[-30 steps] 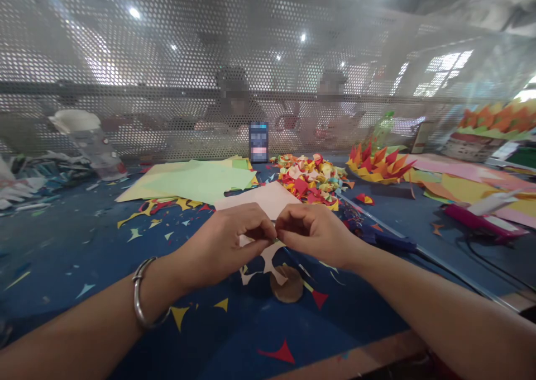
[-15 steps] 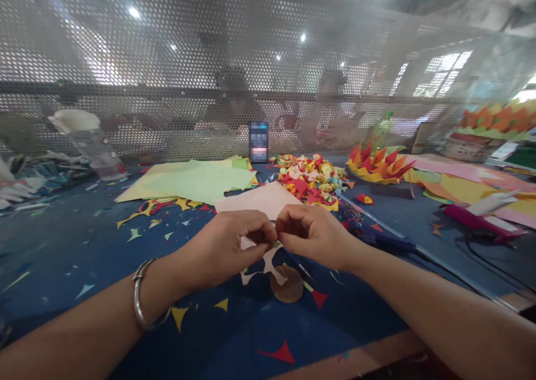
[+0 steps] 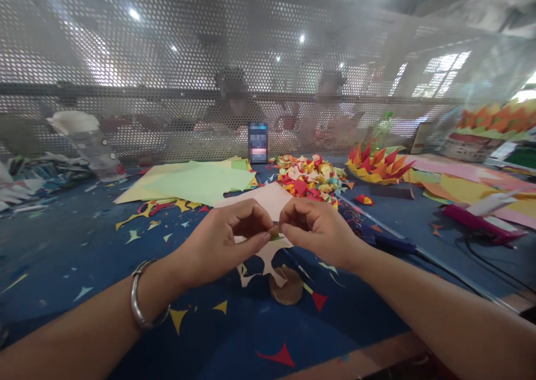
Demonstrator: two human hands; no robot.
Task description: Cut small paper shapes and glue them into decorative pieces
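My left hand (image 3: 232, 237) and my right hand (image 3: 316, 232) meet at the fingertips, both pinched on a small piece of paper (image 3: 275, 233). It looks pale with some green, and the fingers cover most of it. Just below them lies a pale pink cut-out paper scrap (image 3: 268, 255), partly over a round brown cardboard disc (image 3: 287, 286). A pink paper sheet (image 3: 274, 193) lies behind my hands. Beyond it is a heap of small folded paper pieces (image 3: 310, 173) in red, yellow and pink.
Green and yellow sheets (image 3: 188, 181) lie at back left, near a plastic cup (image 3: 90, 148). On the right are a red-and-orange paper crown (image 3: 379, 165), a blue glue gun (image 3: 385, 237) and a magenta device (image 3: 481, 223). A phone (image 3: 258, 143) stands before the perforated screen (image 3: 167, 89); people sit behind.
My fingertips have shifted slightly on the small piece of paper, and my left thumb and fingers have spread a little. Other things stay where they were.
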